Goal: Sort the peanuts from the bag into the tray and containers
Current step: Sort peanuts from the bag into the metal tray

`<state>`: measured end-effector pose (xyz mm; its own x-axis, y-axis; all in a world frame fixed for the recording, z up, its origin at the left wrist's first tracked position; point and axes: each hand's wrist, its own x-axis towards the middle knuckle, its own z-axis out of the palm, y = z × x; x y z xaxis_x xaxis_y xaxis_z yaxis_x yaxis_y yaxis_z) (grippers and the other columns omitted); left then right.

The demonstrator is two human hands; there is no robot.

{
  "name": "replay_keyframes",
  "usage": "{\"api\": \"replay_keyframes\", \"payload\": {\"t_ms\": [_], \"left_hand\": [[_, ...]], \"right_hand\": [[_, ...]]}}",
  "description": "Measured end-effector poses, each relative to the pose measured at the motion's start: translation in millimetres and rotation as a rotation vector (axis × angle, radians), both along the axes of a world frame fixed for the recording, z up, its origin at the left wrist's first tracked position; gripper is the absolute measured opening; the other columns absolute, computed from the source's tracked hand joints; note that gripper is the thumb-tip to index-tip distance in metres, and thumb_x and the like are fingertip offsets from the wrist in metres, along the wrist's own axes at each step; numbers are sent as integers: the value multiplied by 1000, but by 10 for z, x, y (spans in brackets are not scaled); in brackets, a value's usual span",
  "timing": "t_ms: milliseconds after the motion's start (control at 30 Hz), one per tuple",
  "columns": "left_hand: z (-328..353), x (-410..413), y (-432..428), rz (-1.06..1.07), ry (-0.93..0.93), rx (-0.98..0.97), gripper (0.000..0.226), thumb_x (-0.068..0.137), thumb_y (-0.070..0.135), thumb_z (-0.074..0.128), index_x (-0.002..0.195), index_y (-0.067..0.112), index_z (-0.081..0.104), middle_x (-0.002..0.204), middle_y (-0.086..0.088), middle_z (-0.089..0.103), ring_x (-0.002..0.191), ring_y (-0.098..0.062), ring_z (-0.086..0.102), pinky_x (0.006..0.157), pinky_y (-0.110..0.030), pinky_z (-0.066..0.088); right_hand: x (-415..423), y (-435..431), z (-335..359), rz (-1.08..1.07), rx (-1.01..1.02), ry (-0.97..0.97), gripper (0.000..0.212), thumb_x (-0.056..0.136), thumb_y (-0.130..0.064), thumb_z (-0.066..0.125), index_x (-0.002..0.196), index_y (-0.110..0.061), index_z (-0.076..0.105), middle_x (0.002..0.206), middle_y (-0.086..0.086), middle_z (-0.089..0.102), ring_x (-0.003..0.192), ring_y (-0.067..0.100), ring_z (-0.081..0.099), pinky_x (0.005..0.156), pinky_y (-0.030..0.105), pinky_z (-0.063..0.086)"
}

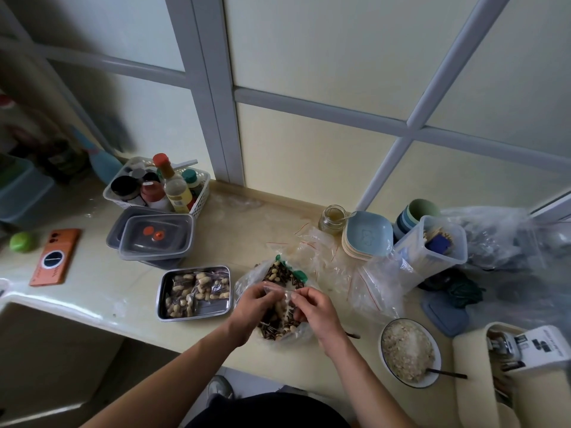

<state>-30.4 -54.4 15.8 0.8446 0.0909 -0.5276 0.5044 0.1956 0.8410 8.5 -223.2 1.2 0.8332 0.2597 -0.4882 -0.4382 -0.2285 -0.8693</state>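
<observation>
- The left hand [251, 304] and the right hand [315, 307] pinch the mouth of a small clear bag [282, 292].
- Directly beneath them sits the big bag [279, 273], open, with peanuts and dark seeds inside.
- Just to its left, the steel tray [159, 293] holds bagged peanuts [185, 291].

The cream counter [247, 228] bears a steel tray [159, 299], phone [55, 256], bowl [382, 347] and basket [202, 197].

My left hand [251, 305] and right hand [315, 307] hide most of the small bag [279, 292] they pinch; far-left clutter [46, 149] is blurred.
</observation>
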Motion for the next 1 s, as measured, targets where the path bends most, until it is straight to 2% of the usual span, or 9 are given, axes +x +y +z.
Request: {"api": "replay_keyframes", "payload": {"t_ms": [67, 200, 400, 467, 567, 767, 900, 1000], "left_hand": [[-10, -19, 4, 9, -6, -18, 20, 98, 16, 64, 103, -2, 68, 93, -30, 69, 81, -29, 65, 70, -30, 55], [-22, -38, 12, 21, -7, -8, 18, 98, 18, 65, 103, 1, 70, 99, -33, 67, 82, -31, 66, 74, -36, 54], [14, -41, -18, 42, -16, 6, 22, 99, 14, 64, 101, -8, 68, 90, -34, 67, 75, -30, 64, 63, -29, 56], [35, -42, -31, 43, -15, 7, 26, 99, 11, 63, 98, -14, 65, 81, -30, 66, 72, -29, 62, 59, -26, 54], [45, -45, -44, 32, -11, 8, 29, 99, 11, 62, 97, -18, 62, 78, -22, 65, 70, -28, 59, 57, -26, 52], [35, -44, -75, 56, -18, 30, 27, 99, 13, 63, 99, -14, 66, 83, -28, 68, 72, -28, 63, 60, -28, 55], [33, -44, -90, 29, -33, 46, 19, 99, 13, 64, 98, -5, 72, 78, -9, 72, 70, -14, 69, 61, -23, 54], [45, -42, -98, 22, -41, 26, 17, 98, 12, 65, 98, -2, 73, 76, -5, 74, 69, -11, 70, 61, -21, 53]], "right_hand": [[-29, 33, 13, -49, 21, 15, 16, 97, -22, 70, 92, -8, 74, 64, 5, 63, 61, 16, 58, 59, 25, 47], [-90, 74, 22, -108, 40, 3, 17, 97, -19, 70, 92, -4, 71, 63, 6, 61, 61, 16, 57, 58, 24, 47], [-130, 120, 43, -154, 3, -53, 18, 96, -17, 70, 85, -2, 66, 60, 5, 59, 59, 17, 55, 58, 27, 47], [-130, 128, 44, -160, -26, -71, 19, 95, -17, 70, 83, -3, 65, 59, 4, 59, 59, 17, 56, 60, 29, 48], [-134, 143, 42, -168, -58, -84, 17, 95, -15, 68, 81, -6, 64, 59, 1, 59, 59, 14, 56, 62, 30, 48], [-156, 188, 73, -195, -47, -40, 15, 96, -16, 67, 85, -5, 65, 63, -1, 60, 61, 14, 56, 59, 26, 48], [-155, 209, 74, -188, -32, -8, 20, 95, -21, 70, 90, -1, 68, 66, 4, 62, 61, 14, 56, 58, 28, 48], [-155, 230, 60, -222, -43, -19, 19, 94, -19, 71, 87, -1, 68, 64, 2, 61, 59, 12, 54, 57, 27, 46]]}}
